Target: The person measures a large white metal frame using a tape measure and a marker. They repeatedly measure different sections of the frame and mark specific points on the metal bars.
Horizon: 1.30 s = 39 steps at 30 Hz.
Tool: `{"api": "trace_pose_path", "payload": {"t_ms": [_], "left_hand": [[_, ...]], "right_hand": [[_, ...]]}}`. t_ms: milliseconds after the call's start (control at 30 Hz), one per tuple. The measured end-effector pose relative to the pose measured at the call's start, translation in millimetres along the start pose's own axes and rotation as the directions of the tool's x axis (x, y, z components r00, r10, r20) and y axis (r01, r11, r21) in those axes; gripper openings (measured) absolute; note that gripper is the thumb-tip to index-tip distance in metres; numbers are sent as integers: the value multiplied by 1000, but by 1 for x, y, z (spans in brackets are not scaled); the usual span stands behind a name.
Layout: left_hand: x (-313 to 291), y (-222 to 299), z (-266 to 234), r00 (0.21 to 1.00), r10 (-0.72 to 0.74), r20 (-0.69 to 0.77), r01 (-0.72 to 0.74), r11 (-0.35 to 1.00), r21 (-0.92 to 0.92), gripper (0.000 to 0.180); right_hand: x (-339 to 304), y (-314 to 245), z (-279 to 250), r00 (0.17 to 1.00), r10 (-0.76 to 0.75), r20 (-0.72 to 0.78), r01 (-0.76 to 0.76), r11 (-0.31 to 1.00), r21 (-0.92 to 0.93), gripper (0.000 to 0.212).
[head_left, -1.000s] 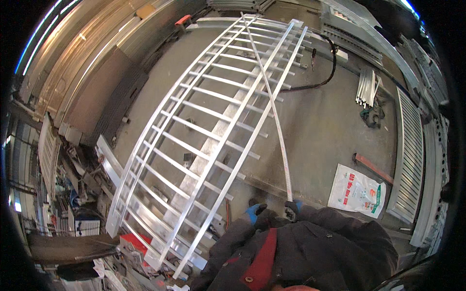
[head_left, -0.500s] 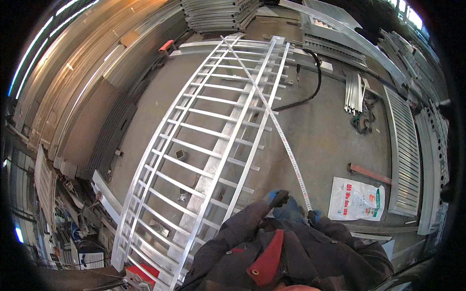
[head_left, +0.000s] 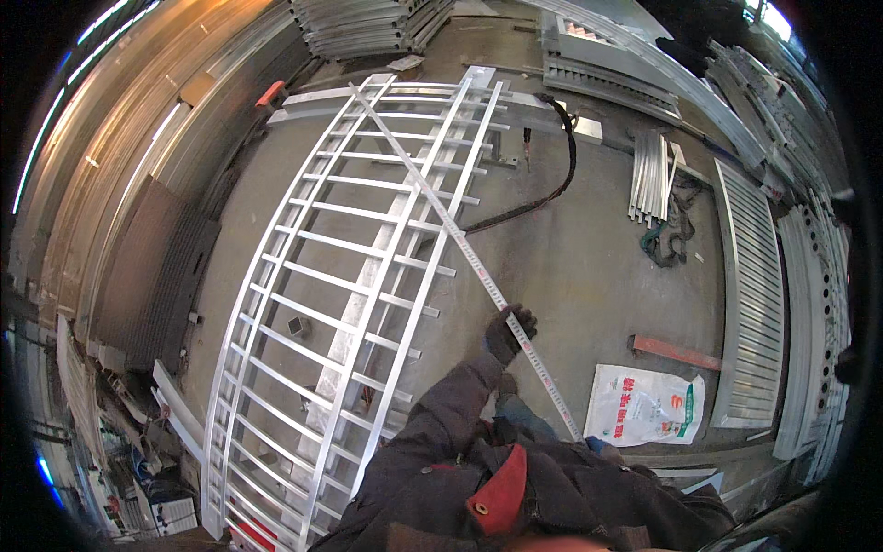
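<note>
A tape measure's long pale blade runs slantwise from near my body across the far part of a silver metal railing frame. Its far end reaches the frame's far left corner. My left hand, in a dark glove, is closed around the blade to the right of the frame. Close to my body, my right hand is at the blade's near end, mostly hidden by the sleeve; a bit of blue glove shows. The tape's case cannot be seen. The frame has long rails, the left ones curved, joined by several crossbars.
A white printed bag lies right of me beside a reddish bar. Farther off are a bundle of metal tubes, a black cable and a slatted panel. Long stacked profiles line the left side.
My left hand has moved forward from near my body and taken hold of the tape blade. The blade's far end has shifted left over the frame. The view has turned slightly.
</note>
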<state>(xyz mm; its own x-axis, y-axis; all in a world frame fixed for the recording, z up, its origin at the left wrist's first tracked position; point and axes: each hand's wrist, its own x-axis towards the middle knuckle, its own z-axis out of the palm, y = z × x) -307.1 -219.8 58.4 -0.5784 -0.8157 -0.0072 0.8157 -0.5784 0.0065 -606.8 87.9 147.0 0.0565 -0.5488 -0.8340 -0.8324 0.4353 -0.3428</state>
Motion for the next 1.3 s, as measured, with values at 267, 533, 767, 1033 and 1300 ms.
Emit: {"api": "trace_pose_path", "payload": {"t_ms": [267,533,767,1033,1300], "left_hand": [[14,61,89,906,244,-346,-194,966,173,39],[-22,144,99,785,592,-183,-345,662,666,42],[-143,239,104,425,828,-364,-642,560,524,42],[-261,212,71,177,921,-348,-754,354,553,34],[-331,189,29,-44,879,-475,-825,236,513,53]], "right_hand": [[35,-26,-135,947,-293,-131,277,953,-124,59],[75,-11,-189,943,-325,71,333,930,-157,53],[107,-2,-236,934,-320,160,358,846,-395,62],[215,-37,-251,845,-431,316,534,667,-520,45],[320,-92,-268,882,-353,311,459,504,-731,42]]}}
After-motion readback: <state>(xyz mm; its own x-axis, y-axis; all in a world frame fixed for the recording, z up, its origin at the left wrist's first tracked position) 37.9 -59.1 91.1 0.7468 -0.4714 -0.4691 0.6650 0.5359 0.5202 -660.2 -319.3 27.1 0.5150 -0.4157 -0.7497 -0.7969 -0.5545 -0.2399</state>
